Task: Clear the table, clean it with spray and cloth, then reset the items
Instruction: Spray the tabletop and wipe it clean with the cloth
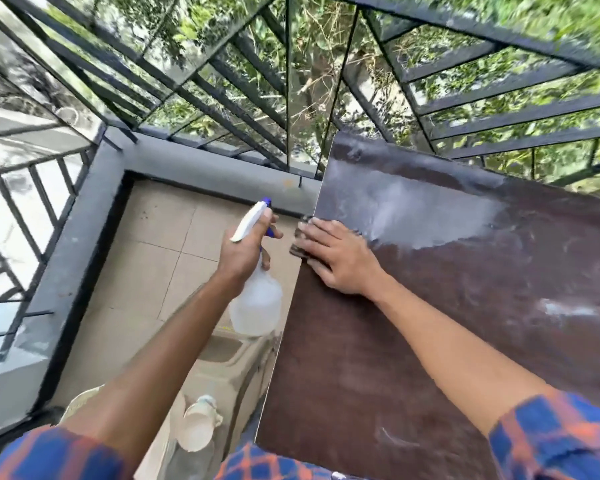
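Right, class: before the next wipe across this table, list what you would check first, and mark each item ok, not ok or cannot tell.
1. Table top cleared of items: ok, in the part shown.
2. Spray applied: ok, a pale wet patch lies toward the far edge.
3. Cloth under the right hand: ok, flat fingers press it at the table's left edge.
4. Spray bottle off the surface: ok, the left hand grips it beside the table.
5. Liquid left in the bottle: cannot tell.

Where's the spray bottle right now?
Head view, centre: the translucent plastic spray bottle hangs in the left hand, just off the left edge of the brown wooden table.
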Demonstrator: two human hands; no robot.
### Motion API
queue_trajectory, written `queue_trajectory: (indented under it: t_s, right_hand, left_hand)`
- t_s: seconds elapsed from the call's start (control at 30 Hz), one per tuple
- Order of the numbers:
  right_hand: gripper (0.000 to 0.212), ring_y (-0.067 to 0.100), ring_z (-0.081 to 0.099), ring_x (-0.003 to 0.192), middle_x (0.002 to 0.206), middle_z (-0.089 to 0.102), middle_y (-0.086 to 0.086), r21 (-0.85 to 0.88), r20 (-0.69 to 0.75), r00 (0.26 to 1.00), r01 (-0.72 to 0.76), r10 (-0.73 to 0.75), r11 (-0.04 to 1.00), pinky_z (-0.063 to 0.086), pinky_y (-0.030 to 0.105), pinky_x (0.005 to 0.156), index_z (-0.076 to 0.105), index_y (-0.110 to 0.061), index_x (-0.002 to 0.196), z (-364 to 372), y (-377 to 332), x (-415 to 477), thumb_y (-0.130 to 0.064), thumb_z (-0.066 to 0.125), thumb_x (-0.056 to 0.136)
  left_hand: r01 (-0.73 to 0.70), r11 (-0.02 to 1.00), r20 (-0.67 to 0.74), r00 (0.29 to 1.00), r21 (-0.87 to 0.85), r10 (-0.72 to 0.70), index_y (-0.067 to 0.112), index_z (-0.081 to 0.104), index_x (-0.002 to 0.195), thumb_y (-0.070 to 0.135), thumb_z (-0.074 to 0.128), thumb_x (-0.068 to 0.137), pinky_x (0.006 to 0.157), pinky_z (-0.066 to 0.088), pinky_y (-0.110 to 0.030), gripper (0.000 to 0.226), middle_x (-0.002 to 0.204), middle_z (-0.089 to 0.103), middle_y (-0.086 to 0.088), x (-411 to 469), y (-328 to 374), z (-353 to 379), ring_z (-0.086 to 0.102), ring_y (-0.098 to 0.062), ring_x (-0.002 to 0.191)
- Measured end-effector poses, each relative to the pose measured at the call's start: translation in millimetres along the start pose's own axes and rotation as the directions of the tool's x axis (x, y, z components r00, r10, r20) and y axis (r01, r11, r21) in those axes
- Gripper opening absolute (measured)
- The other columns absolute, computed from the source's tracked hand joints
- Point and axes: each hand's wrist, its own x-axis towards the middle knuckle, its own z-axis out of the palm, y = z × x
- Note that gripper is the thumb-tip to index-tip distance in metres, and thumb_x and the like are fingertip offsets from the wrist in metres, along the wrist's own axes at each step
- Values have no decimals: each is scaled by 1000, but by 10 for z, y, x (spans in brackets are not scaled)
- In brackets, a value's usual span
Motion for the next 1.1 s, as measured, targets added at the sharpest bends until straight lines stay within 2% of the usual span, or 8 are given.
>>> queue_trajectory:
  t_s: [0.2, 0.4, 0.53, 0.7, 0.83, 0.9, 1.0, 1.1]
  right_hand:
    - [48, 28, 26, 151, 161, 35, 2, -18, -67, 869, -493, 491, 870, 20, 51, 123, 48, -27, 147, -352, 763, 1041, -27, 47, 99]
    - [55, 25, 15, 154, 166, 22, -2, 33, -16, 773, -633, 634, 773, 12, 54, 124, 31, -35, 154, -431, 913, 1028, -39, 44, 101]
    - [62, 26, 8, 155, 169, 12, -2, 44, -55, 570, -819, 820, 573, 4, 57, 122, 23, -36, 157, -594, 1288, 368, -53, 41, 100]
    - [69, 26, -3, 156, 170, -3, -1, 130, -37, 159, -978, 987, 162, 6, 63, 120, 10, -33, 160, -958, 1822, -667, -55, 37, 101]
    - [71, 30, -10, 155, 169, -10, 2, 183, 21, 50, -982, 999, 46, 0, 57, 122, 2, -28, 161, -973, 1690, -618, -52, 34, 102]
    - [71, 31, -11, 155, 169, -12, 3, 194, 29, 118, -975, 993, 110, 2, 58, 123, 2, -26, 161, -895, 1434, -312, -51, 33, 103]
    - [69, 30, -8, 155, 169, -9, 4, 98, 24, 441, -894, 897, 437, 3, 54, 124, 5, -27, 161, -578, 815, 152, -51, 34, 103]
    - [66, 26, 6, 156, 169, 8, 2, 1, 67, 768, -638, 637, 770, 10, 52, 124, 21, -29, 159, -218, 138, 251, -47, 43, 100]
  left_hand:
    - [-70, 993, 66, 996, 98, 63, 5, 67, 107, 38, 53, 105, 44, 38, -31, 36, 87, 69, -10, 353, 223, 236, 45, -29, 45]
    - [-107, 981, 88, 992, 164, 93, -2, 67, 107, 38, 51, 105, 41, 38, -28, 43, 89, 68, -19, 413, 387, 416, 42, -25, 35]
    - [-96, 978, 144, 987, 184, 70, -3, 66, 108, 37, 50, 106, 41, 39, -27, 44, 87, 66, -15, 350, 421, 495, 41, -23, 33]
    - [-105, 981, 176, 981, 164, 75, 0, 68, 105, 38, 50, 106, 40, 39, -28, 42, 85, 67, -14, 203, 405, 590, 42, -25, 36]
    - [-90, 983, 192, 980, 159, 58, -2, 67, 105, 39, 52, 105, 44, 39, -30, 44, 88, 68, -16, 70, 339, 598, 42, -26, 38]
    - [-92, 982, 191, 980, 164, 60, -2, 68, 104, 38, 52, 105, 43, 39, -29, 43, 86, 68, -14, -2, 317, 605, 42, -27, 39]
    - [-92, 980, 190, 980, 176, 58, -2, 68, 104, 36, 52, 105, 38, 39, -25, 41, 83, 69, -10, -73, 294, 627, 43, -25, 36]
    - [-101, 981, 180, 981, 164, 71, 0, 70, 99, 32, 53, 105, 36, 39, -23, 37, 79, 69, -10, -169, 256, 671, 45, -19, 32]
